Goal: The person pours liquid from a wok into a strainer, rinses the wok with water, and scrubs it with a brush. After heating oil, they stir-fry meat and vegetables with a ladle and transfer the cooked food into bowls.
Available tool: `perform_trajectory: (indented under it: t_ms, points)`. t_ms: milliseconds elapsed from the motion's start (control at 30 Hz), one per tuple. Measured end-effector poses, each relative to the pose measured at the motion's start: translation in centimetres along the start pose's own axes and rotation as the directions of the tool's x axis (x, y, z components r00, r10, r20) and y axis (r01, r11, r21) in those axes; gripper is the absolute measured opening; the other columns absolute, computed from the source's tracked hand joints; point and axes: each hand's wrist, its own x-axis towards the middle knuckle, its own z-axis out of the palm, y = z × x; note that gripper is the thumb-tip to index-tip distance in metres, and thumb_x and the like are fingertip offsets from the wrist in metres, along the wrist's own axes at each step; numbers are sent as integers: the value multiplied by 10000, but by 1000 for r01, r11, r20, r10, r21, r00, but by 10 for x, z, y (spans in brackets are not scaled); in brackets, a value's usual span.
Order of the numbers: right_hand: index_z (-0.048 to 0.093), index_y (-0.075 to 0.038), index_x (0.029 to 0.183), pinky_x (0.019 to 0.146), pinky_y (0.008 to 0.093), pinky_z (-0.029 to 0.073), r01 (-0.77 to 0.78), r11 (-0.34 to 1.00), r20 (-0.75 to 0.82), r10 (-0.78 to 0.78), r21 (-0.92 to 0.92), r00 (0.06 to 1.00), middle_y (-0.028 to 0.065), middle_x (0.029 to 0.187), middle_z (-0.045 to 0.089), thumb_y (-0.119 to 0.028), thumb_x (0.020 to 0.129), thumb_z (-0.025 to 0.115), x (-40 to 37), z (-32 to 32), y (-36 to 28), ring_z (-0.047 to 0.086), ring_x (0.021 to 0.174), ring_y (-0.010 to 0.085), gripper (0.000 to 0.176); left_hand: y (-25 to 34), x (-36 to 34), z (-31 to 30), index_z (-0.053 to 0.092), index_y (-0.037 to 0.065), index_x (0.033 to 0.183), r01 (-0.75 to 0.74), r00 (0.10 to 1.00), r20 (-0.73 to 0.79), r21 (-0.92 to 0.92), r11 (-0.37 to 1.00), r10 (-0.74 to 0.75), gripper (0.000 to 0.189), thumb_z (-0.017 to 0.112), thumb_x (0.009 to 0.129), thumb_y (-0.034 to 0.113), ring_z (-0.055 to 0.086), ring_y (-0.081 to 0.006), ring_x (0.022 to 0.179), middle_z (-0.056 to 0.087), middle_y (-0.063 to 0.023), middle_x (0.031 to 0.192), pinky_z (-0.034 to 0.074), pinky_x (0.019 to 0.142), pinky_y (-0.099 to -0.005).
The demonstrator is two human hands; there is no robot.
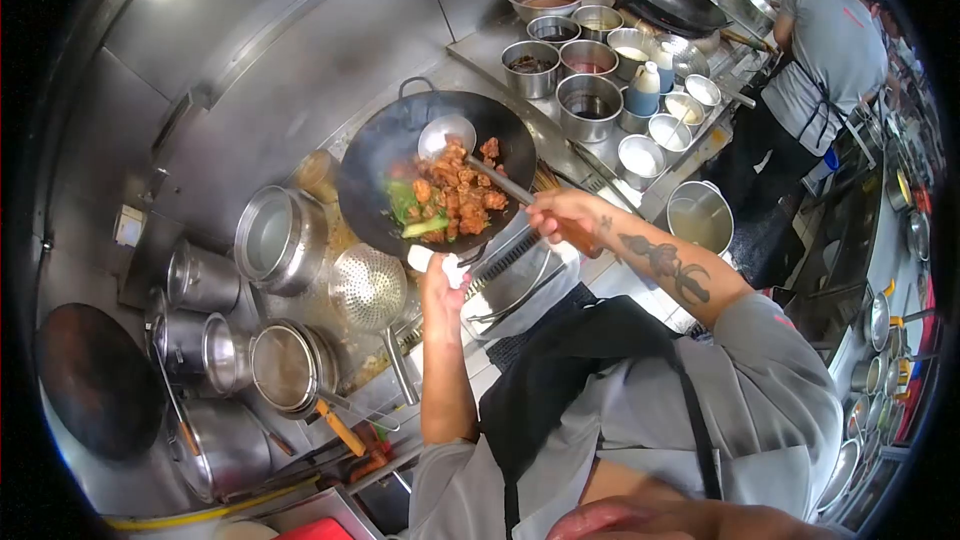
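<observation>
Dark wok (380, 155) holds browned pieces (462, 195) and greens (405, 205). Fingers of left hand (440, 285) clamp its rim through cloth (440, 262); right hand (560, 215) fingers grip ladle (447, 135).

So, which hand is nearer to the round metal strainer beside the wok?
Left. The left hand grips the wok through a white cloth, right beside the strainer; the right hand holds the ladle handle farther off.

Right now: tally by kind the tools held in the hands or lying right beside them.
wok, in left hand: 1
ladle, in right hand: 1
white cloth: 1
perforated skimmer: 1
Total: 4
</observation>
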Motion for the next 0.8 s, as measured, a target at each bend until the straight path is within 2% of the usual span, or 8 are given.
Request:
perform_trajectory:
  t_ms: [167, 233, 300, 367, 467, 500, 600, 800]
  points:
    - [485, -72, 1105, 413, 214, 351, -43, 984, 220, 4, 171, 975, -19, 731, 468, -118, 939, 466, -21, 3, -17, 417, 487, 56, 174, -11, 8, -11, 556, 115, 822, 84, 986, 159, -242, 967, -46, 62, 529, 833, 170, 553, -168, 584, 583, -26, 682, 409, 451, -282]
    - [488, -44, 1014, 415, 232, 367, -13, 970, 297, -62, 245, 953, -8, 689, 475, -91, 893, 507, -30, 2, -18, 441, 491, 76, 132, -6, 2, -6, 546, 124, 823, 53, 995, 98, -254, 966, -29, 44, 565, 824, 163, 544, -153, 604, 576, -15, 701, 413, 469, -285]
    - [517, -26, 991, 415, 245, 388, 202, 931, 46, -197, -303, 979, 6, 661, 483, -83, 863, 517, -26, 12, -8, 456, 471, 90, 140, -3, 1, 1, 557, 119, 821, 64, 998, 44, -299, 952, -53, 67, 616, 792, 131, 542, -167, 580, 579, -21, 686, 401, 449, -279]
    - [558, 27, 1011, 427, 278, 426, 260, 605, -53, -449, -752, 892, 48, 627, 517, -73, 808, 522, -30, 23, 4, 499, 448, 125, 229, -8, -3, -2, 547, 125, 835, 91, 995, 60, -279, 956, -77, 101, 634, 786, 138, 537, -163, 618, 575, -11, 711, 410, 475, -286]
    - [523, 50, 1127, 438, 301, 437, 247, 355, 48, -484, -902, 874, 99, 669, 565, -81, 804, 518, -36, 16, -7, 522, 457, 145, 348, -10, -2, 2, 537, 131, 853, 95, 994, 79, -236, 967, -78, 133, 648, 781, 146, 532, -159, 659, 570, -5, 741, 424, 504, -297]
    - [470, 64, 1218, 522, 381, 485, 170, 235, 16, -541, -957, 841, 194, 746, 620, -66, 795, 502, -30, 15, -3, 606, 548, 261, 444, -12, -2, 3, 536, 130, 855, 80, 995, 74, -213, 974, -65, 132, 644, 782, 145, 531, -161, 664, 570, -8, 745, 428, 507, -300]
    - [405, 48, 1300, 654, 426, 501, 76, -92, 117, -647, -993, 754, 291, 853, 616, -49, 798, 525, -18, 10, -2, 638, 717, 362, 525, -14, 14, -5, 530, 120, 861, 115, 990, 112, -254, 960, -89, 100, 601, 796, 147, 547, -168, 691, 579, -26, 773, 437, 499, -313]
    - [456, 87, 1150, 716, 460, 505, 83, -173, 185, -741, -981, 645, 307, 878, 606, -43, 787, 507, -2, -23, -7, 625, 806, 416, 389, 3, 8, -1, 523, 106, 899, 14, 996, 90, -92, 996, -6, 141, 578, 778, 151, 555, -184, 629, 568, -42, 774, 439, 479, -317]
